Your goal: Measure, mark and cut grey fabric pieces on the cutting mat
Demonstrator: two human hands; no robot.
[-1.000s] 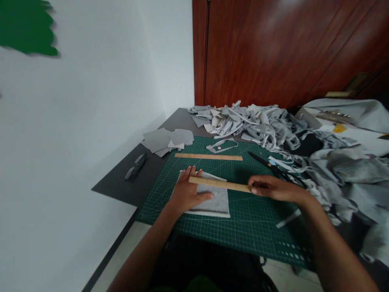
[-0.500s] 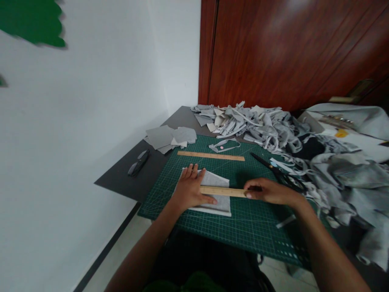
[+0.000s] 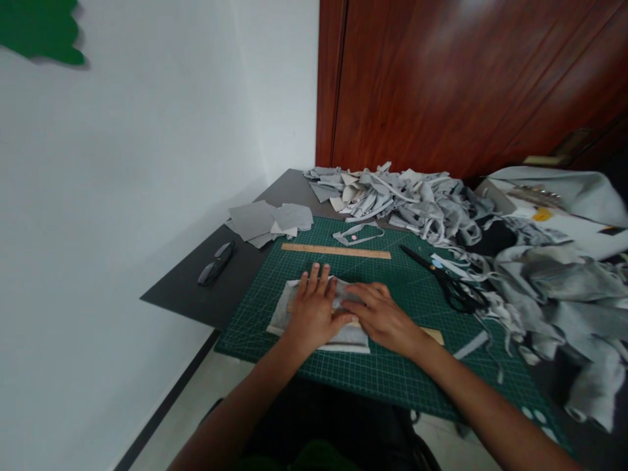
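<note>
While our left hand (image 3: 314, 313) lies spread over the grey cloth (image 3: 346, 339), fingers pointing to twelve o'clock and gripping nothing that we can see, our right hand (image 3: 383, 315) reaches in from four o'clock with bent fingers at the cloth's right side. Whether those fingers pinch anything, we cannot tell. The cloth lies flat on the green cutting mat (image 3: 392, 383), directly ahead of us on the bench (image 3: 171, 288).

A wooden ruler (image 3: 432, 335) runs beneath both hands across the cloth, its bare end sticking out past the right wrist towards three o'clock. We judge the step in hand to be settling this ruler on the cloth, and the next move seems to call for even pressure along it, so that neither cloth nor ruler skids.

From the cloth, a second ruler (image 3: 336, 251) lies at twelve o'clock, the black scissors (image 3: 449, 281) between two and three, heaped scraps (image 3: 412, 196) at one, and the glasses (image 3: 216, 263) near ten.
</note>
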